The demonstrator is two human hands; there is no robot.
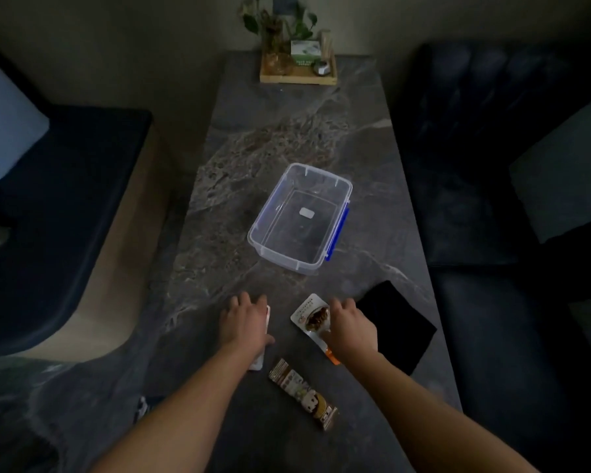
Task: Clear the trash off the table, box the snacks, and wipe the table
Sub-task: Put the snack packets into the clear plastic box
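- Nearest us, a brown snack bar (302, 394) lies loose on the dark marble worktop (219, 206), between our two forearms
- Our left hand (244, 320) is down over a pale wrapper (266, 324), fingers curled along its edge; whether the grip has closed on it, we cannot tell
- Our right hand (350, 324) covers a white snack packet (313, 314), fingers bent onto it, grip unclear too
- Just right of that hand, a black cloth (394, 324) lies flat
- Further out sits the clear storage box (321, 175), open, blue latch on its right side
- At the far end, a wooden tray (297, 78) holds a plant (277, 22)
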